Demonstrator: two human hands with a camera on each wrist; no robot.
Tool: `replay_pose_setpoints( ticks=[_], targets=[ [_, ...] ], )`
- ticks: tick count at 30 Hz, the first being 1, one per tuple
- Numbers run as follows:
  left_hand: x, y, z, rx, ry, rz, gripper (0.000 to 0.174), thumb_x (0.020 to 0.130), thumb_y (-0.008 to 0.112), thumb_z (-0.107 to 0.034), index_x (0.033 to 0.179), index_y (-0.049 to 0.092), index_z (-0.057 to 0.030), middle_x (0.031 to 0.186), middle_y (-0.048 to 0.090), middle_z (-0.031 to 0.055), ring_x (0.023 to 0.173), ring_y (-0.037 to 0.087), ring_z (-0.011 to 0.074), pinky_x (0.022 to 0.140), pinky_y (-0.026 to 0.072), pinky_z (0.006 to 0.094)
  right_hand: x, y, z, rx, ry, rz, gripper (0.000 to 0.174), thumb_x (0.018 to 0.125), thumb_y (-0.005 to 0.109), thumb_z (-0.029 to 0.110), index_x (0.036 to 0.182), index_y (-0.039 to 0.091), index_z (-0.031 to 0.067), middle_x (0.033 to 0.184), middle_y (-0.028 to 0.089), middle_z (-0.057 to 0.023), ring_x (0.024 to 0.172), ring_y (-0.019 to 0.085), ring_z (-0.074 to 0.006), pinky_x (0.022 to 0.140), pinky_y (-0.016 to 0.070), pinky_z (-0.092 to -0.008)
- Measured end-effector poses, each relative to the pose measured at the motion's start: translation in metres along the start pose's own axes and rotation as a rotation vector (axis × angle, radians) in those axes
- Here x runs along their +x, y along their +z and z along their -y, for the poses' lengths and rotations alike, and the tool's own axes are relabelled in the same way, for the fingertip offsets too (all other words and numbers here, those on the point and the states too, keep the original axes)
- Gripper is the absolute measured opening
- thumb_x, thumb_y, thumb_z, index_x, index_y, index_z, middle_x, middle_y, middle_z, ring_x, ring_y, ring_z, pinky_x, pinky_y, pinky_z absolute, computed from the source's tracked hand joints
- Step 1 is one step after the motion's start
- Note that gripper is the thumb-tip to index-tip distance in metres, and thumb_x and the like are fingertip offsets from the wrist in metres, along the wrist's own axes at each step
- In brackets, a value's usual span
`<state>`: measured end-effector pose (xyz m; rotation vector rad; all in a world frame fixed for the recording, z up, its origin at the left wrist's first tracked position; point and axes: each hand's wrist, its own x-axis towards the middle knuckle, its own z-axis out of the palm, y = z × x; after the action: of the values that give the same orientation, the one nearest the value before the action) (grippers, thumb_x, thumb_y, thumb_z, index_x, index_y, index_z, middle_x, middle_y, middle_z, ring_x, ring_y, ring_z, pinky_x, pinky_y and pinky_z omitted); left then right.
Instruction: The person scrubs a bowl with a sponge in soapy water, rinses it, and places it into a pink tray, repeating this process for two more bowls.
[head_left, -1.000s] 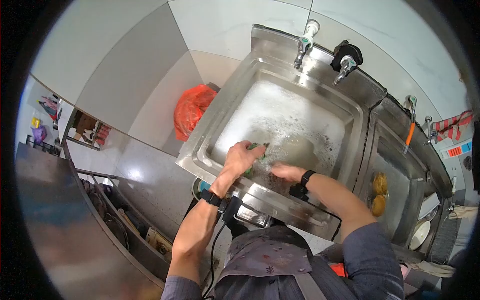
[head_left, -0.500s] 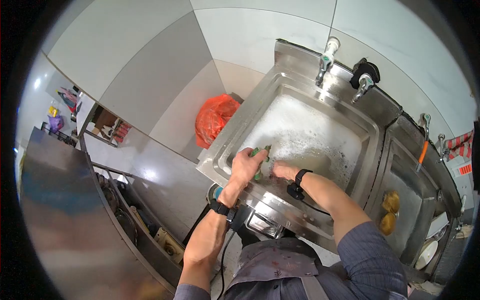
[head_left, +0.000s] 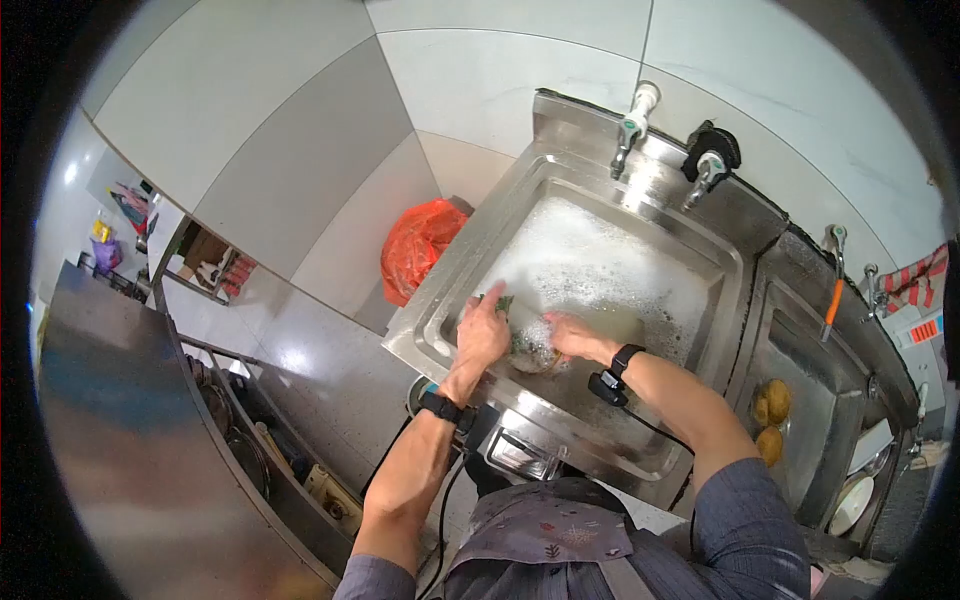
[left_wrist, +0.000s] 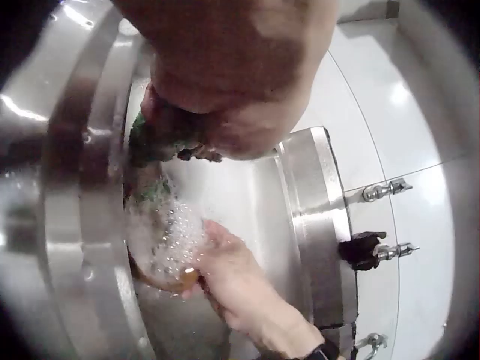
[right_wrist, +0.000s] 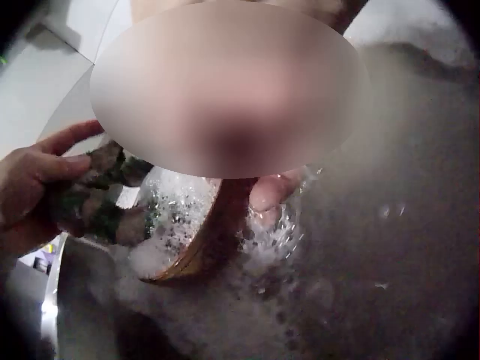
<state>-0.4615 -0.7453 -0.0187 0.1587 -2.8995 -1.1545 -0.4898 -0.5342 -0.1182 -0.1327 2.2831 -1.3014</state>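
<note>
My left hand (head_left: 484, 332) holds a green scouring pad (left_wrist: 141, 142) at the near left of the soapy sink, its fingers reaching toward the bowl's opening. My right hand (head_left: 578, 335) grips a brown-rimmed bowl (right_wrist: 199, 244) from its right side. The bowl is tilted, with its mouth toward the left hand, and white suds (right_wrist: 169, 206) fill much of it. In the right wrist view a blurred patch covers most of the right hand; one fingertip (right_wrist: 270, 193) shows beside the bowl, among splashing bubbles.
Foamy water (head_left: 590, 240) fills the steel sink (head_left: 735, 290). Two taps, one a bare tap (head_left: 630, 130) and one wrapped in black (head_left: 712, 165), stand behind it. A second basin (head_left: 815, 385) holds yellow-brown round things (head_left: 770, 405). A red plastic bag (head_left: 420, 245) lies left of the sink.
The bowl has come up into view between the hands, with suds in it. My left hand has turned, so less of the green pad shows in the head view.
</note>
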Motion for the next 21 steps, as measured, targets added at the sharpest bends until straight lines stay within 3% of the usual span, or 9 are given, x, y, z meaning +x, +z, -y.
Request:
replay_pose_setpoints(
  ticks=[3, 5, 7, 9, 10, 15, 17, 19, 21],
  targets=[
    [0.011, 0.026, 0.008, 0.155, 0.086, 0.157, 0.035, 0.093, 0.052, -0.029, 0.117, 0.072, -0.0128, 0.118, 0.065, 0.0247, 0.108, 0.064, 0.0427, 0.095, 0.0515, 0.0473, -0.022, -0.041, 0.014, -0.077, 0.052, 0.096, 0.052, 0.089, 0.052, 0.008, 0.14, 0.045, -0.0022, 0.108, 0.065, -0.0198, 0.08, 0.069, -0.0259, 0.053, 0.0557, -0.0348],
    [0.014, 0.039, -0.003, 0.275, 0.063, 0.458, 0.039, 0.094, 0.052, -0.039, 0.11, 0.075, -0.0113, 0.11, 0.069, 0.0259, 0.106, 0.066, 0.0407, 0.094, 0.0523, 0.0472, -0.04, -0.066, 0.02, -0.077, 0.203, 0.116, 0.038, 0.088, 0.054, 0.009, 0.124, 0.055, -0.0048, 0.091, 0.068, -0.0186, 0.066, 0.068, -0.023, 0.049, 0.0529, -0.0327],
    [0.01, 0.046, -0.027, 0.311, 0.057, 0.537, 0.053, 0.095, 0.051, -0.053, 0.107, 0.075, -0.0073, 0.104, 0.07, 0.0258, 0.104, 0.068, 0.038, 0.092, 0.0533, 0.0462, -0.051, -0.085, 0.0, -0.022, 0.22, 0.115, 0.029, 0.089, 0.054, 0.01, 0.114, 0.057, -0.0056, 0.083, 0.067, -0.0161, 0.061, 0.067, -0.0212, 0.048, 0.0521, -0.032],
    [0.01, 0.052, -0.051, 0.157, -0.223, 0.711, 0.066, 0.094, 0.05, -0.062, 0.108, 0.073, -0.0017, 0.107, 0.071, 0.0234, 0.102, 0.069, 0.0357, 0.09, 0.0545, 0.0435, -0.063, -0.098, -0.008, 0.038, 0.232, 0.113, 0.024, 0.09, 0.054, 0.012, 0.104, 0.059, -0.0063, 0.075, 0.066, -0.0137, 0.056, 0.065, -0.0194, 0.047, 0.0513, -0.0312],
    [0.004, 0.056, -0.06, -0.007, -0.271, 0.67, 0.065, 0.096, 0.053, -0.058, 0.102, 0.069, 0.005, 0.095, 0.068, 0.0177, 0.081, 0.067, 0.0286, 0.069, 0.0581, 0.0428, -0.073, -0.102, -0.004, 0.119, 0.273, 0.106, 0.023, 0.091, 0.055, 0.014, 0.099, 0.06, -0.0064, 0.075, 0.066, -0.0138, 0.057, 0.065, -0.0195, 0.047, 0.0512, -0.0307],
    [0.019, 0.115, -0.036, -0.472, -0.444, 0.734, 0.041, 0.101, 0.054, -0.037, 0.115, 0.063, 0.0008, 0.109, 0.066, 0.0148, 0.083, 0.066, 0.0296, 0.063, 0.0595, 0.0434, -0.1, -0.114, -0.013, 0.512, 0.26, 0.044, 0.026, 0.094, 0.056, 0.021, 0.097, 0.061, -0.0043, 0.08, 0.067, -0.0134, 0.063, 0.066, -0.0197, 0.055, 0.0537, -0.0324],
    [0.023, 0.124, -0.035, -0.553, -0.535, 0.793, 0.033, 0.102, 0.053, -0.028, 0.119, 0.061, -0.0011, 0.111, 0.065, 0.0127, 0.085, 0.065, 0.0293, 0.062, 0.0598, 0.043, -0.103, -0.116, -0.02, 0.882, 0.3, -0.022, 0.024, 0.093, 0.061, 0.021, 0.104, 0.061, -0.0008, 0.09, 0.068, -0.0111, 0.077, 0.068, -0.0196, 0.067, 0.0557, -0.0347],
    [0.019, 0.127, -0.04, -0.943, -0.735, 0.708, 0.025, 0.099, 0.054, -0.019, 0.118, 0.061, -0.0026, 0.11, 0.066, 0.0137, 0.09, 0.066, 0.0279, 0.064, 0.0616, 0.0445, -0.1, -0.098, -0.03, 0.863, 0.265, -0.087, 0.024, 0.092, 0.064, 0.019, 0.107, 0.06, 0.0009, 0.094, 0.068, -0.0098, 0.082, 0.068, -0.0197, 0.072, 0.0555, -0.0357],
    [0.016, 0.132, -0.051, -1.048, -0.718, 0.714, 0.026, 0.1, 0.052, -0.016, 0.121, 0.06, -0.0027, 0.111, 0.065, 0.0144, 0.088, 0.066, 0.0284, 0.061, 0.0613, 0.0456, -0.093, -0.085, -0.035, 0.83, 0.226, -0.146, 0.026, 0.09, 0.066, 0.018, 0.11, 0.059, 0.0026, 0.098, 0.068, -0.0084, 0.087, 0.067, -0.0199, 0.077, 0.0552, -0.0368]
  ],
)
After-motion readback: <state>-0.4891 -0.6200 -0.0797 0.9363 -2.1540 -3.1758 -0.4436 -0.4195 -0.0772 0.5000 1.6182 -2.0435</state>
